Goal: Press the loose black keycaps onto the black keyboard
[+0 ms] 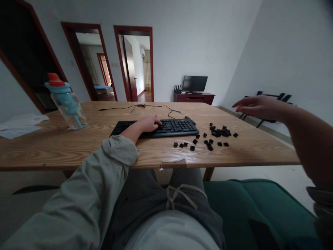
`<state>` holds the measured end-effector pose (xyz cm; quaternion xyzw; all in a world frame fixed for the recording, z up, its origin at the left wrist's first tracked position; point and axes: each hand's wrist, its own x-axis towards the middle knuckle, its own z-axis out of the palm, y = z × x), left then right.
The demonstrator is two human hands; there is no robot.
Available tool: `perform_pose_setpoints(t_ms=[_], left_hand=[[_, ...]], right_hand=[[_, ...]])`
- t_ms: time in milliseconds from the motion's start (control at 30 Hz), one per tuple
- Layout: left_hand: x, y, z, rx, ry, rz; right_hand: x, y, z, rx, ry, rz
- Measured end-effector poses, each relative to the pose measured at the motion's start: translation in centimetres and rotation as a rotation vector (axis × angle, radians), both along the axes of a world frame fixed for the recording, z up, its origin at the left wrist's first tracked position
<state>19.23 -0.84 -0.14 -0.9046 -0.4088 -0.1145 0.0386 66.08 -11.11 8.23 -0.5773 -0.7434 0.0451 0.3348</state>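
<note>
A black keyboard [177, 127] lies across the middle of a wooden table [78, 146]. My left hand [149, 123] rests on its left half, fingers curled loosely onto the keys. Several loose black keycaps [217, 133] lie scattered on the table right of the keyboard and in front of it. My right hand [256, 106] hovers in the air above and to the right of the keycaps, palm down, fingers spread, holding nothing.
A clear water bottle [68, 104] with a blue lid stands at the table's left. White paper [18, 125] lies at the far left edge. A black cable [145, 106] runs behind the keyboard. A green seat [249, 201] is beside me.
</note>
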Motion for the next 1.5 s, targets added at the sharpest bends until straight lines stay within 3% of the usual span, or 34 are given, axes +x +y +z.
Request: perform_pose_setpoints(t_ms=[67, 133, 233, 333, 500, 700, 867, 1033, 1200, 1500], left_hand=[[-0.2, 0.1, 0.0, 0.013, -0.071, -0.010], [-0.4, 0.2, 0.0, 0.041, -0.153, -0.005], [-0.6, 0.2, 0.1, 0.079, -0.231, -0.004], [-0.6, 0.1, 0.2, 0.097, -0.265, -0.026], [-0.7, 0.0, 0.2, 0.107, -0.311, -0.027], [-0.8, 0.0, 0.2, 0.098, -0.322, -0.027], [-0.9, 0.3, 0.0, 0.067, -0.347, -0.022], [-0.8, 0.4, 0.0, 0.071, -0.358, -0.021], [-0.7, 0.0, 0.2, 0.075, -0.358, -0.002], [-0.6, -0.3, 0.4, 0.087, -0.357, -0.008]], right_hand=[[3.3, -0.1, -2.0, -0.352, -0.103, -0.118], [5.2, -0.2, -4.2, -0.534, -0.151, -0.151], [5.6, -0.2, -6.9, -0.570, -0.227, -0.105], [4.9, 0.5, -8.0, -0.547, -0.325, -0.094], [4.5, 1.9, -7.9, -0.536, -0.428, -0.081], [4.4, 1.8, -7.6, -0.612, -0.383, -0.097], [2.7, 0.6, -6.7, -0.451, -0.403, -0.146], [-1.4, 0.5, -6.8, -0.370, -0.505, 0.048], [-4.5, 1.4, -6.9, -0.460, -0.659, 0.012], [-4.9, 1.8, -6.1, -0.533, -0.570, 0.026]])
